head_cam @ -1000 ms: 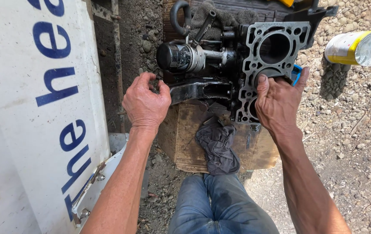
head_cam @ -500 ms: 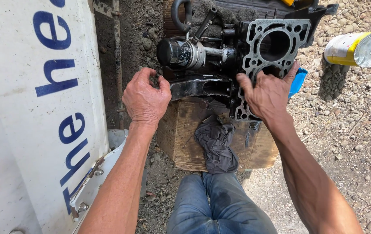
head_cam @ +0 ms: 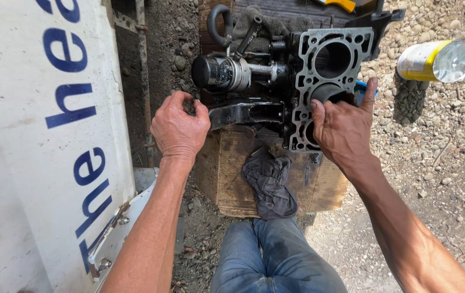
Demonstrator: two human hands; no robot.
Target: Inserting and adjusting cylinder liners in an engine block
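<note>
A dirty engine block (head_cam: 302, 70) lies on its side on a wooden block (head_cam: 227, 168), its bored gasket face turned toward me. My right hand (head_cam: 343, 127) rests on that face, fingers hooked over the edge of the lower cylinder bore and thumb spread to the right. My left hand (head_cam: 181, 127) is curled around the left end of a black bracket (head_cam: 248, 113) below the cylindrical oil filter (head_cam: 219, 72). What lies under its fingers is hidden.
A dark rag (head_cam: 269, 182) hangs over the wooden block's front, above my jeans-clad knees (head_cam: 276, 255). A white panel with blue lettering (head_cam: 42, 135) fills the left. A yellow-and-white can (head_cam: 436, 61) lies on the gravel at right.
My right hand slid slightly left over the gasket face, then settled back with the thumb spread out. My left hand has stayed on the bracket's end.
</note>
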